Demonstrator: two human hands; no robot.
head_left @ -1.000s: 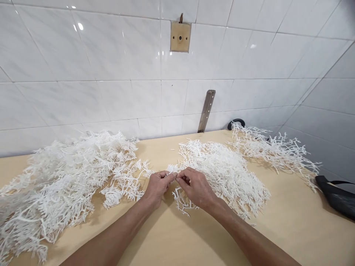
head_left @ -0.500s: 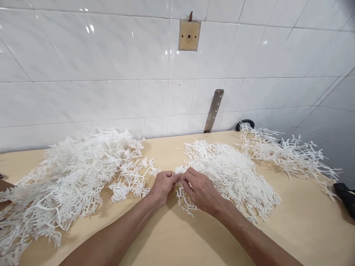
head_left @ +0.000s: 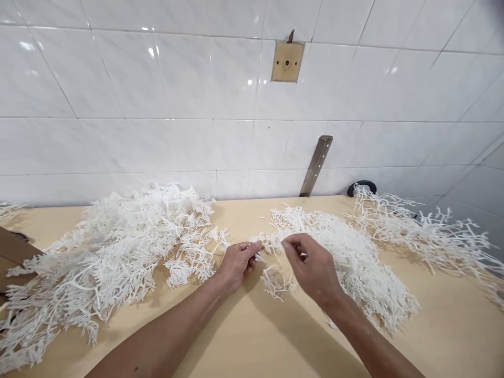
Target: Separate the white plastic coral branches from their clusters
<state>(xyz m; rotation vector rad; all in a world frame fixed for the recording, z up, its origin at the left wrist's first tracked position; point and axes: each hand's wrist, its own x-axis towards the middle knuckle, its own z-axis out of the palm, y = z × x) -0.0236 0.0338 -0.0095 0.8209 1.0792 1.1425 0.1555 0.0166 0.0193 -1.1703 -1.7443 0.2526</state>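
Thumb and fingers of my left hand (head_left: 237, 264) are pinched on a white branching plastic sprig (head_left: 270, 242), whose thin twigs reach out to the right of the fingertips. My right hand (head_left: 313, 268) is a short way to the right, its thumb and forefinger pressed together; whether a small bit lies between them is too fine to make out. Below the gap between the hands, a curled white twig piece (head_left: 276, 282) is near the tabletop. Close behind my right hand lies a heap of short white twigs (head_left: 346, 252), partly covered by the hand and forearm.
A large pile of white branching sprigs (head_left: 118, 247) spreads over the left of the tan table (head_left: 244, 336). Barer white branches (head_left: 425, 231) lie at the right, by a black ring-shaped handle (head_left: 362, 187). A metal strip (head_left: 316, 165) leans on the tiled wall. Brown cardboard (head_left: 16, 257) stands far left.
My right hand has drawn away to the right from my left hand, so the fingertips are now apart. My left hand keeps its pinch. The whole view has shifted slightly.
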